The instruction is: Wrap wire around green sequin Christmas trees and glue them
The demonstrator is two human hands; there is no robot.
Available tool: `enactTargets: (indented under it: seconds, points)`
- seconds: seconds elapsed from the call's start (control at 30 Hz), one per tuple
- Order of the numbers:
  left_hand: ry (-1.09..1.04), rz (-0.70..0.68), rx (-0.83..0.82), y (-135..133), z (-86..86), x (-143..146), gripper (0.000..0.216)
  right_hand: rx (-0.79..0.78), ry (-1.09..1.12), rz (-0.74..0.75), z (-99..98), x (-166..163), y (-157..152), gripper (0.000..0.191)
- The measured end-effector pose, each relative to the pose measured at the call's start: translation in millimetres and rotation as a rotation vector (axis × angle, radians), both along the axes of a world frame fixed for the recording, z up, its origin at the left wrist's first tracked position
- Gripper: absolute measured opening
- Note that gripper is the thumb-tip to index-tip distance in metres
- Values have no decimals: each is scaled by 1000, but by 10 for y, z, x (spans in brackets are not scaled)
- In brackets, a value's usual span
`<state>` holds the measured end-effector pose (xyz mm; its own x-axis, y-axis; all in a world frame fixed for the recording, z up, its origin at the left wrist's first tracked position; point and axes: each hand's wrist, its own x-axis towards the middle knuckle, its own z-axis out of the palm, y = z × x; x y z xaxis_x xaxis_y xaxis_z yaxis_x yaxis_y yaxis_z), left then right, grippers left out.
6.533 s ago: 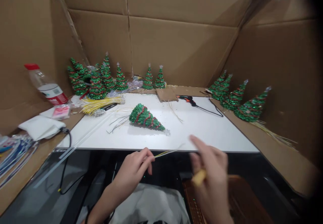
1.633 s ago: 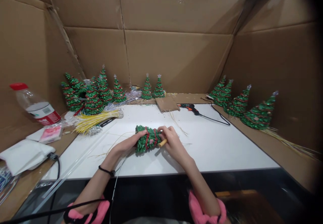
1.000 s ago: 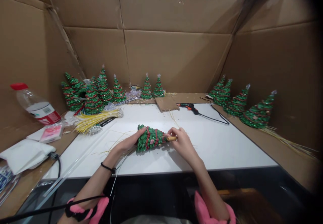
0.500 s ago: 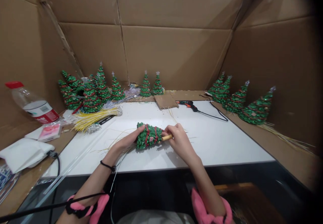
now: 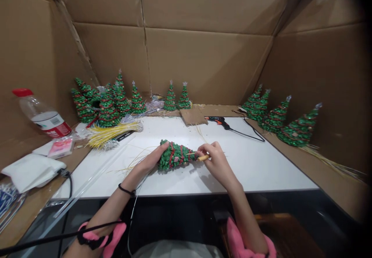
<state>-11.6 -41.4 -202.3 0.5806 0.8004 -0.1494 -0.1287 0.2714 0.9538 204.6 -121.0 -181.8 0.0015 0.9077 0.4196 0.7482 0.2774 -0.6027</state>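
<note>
A small green Christmas tree point(image 5: 176, 158) with red garland lies on its side above the white board, its narrow tip pointing right. My left hand point(image 5: 152, 159) is closed around its wide base. My right hand point(image 5: 217, 163) is beside the tip, fingers pinched, with a short wooden stick point(image 5: 203, 158) in them. A thin pale strand or point shows between these fingers and the tree's tip; I cannot make out which. Fine yellow wires point(image 5: 128, 168) trail on the board next to my left wrist.
Similar trees point(image 5: 119, 95) stand back left, others point(image 5: 300, 128) at right. A glue gun point(image 5: 217, 121) and a cardboard piece point(image 5: 194, 117) lie at the back. A bundle of yellow wires point(image 5: 112, 134), a plastic bottle point(image 5: 43, 114) and a clear rod point(image 5: 95, 172) are at left.
My right hand has drawn a little to the right with the wooden stick, uncovering more of the tree's tip. My left hand keeps its hold. The whole view has shifted slightly.
</note>
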Motion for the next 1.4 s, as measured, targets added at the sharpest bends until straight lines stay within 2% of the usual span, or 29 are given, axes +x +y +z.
enactTargets:
  seconds: [0.23,0.43,0.63,0.77,0.9,1.2,1.4]
  points:
    - [-28,-56,-65,-19,20,22,55,42,-20,2,26,-128,65,10]
    - [28,-39,-41,-33,61,12,60,38,-75,64,-49,-221,175,12]
    - [144,49,-39,-53,93,-9,60,6,-8,23,-76,-72,117,10]
    - [117,11,-20,-46,69,-1,57,8,-23,5,-26,41,68,11]
    - [66,-12,4,-30,27,2,58,28,-41,6,-3,11,105,11]
    - [-10,-133,65,86,-91,-93,32,50,-150,9,17,21,278,14]
    - [77,-108,154,61,-65,-21,20,104,-214,15,-17,-40,363,16]
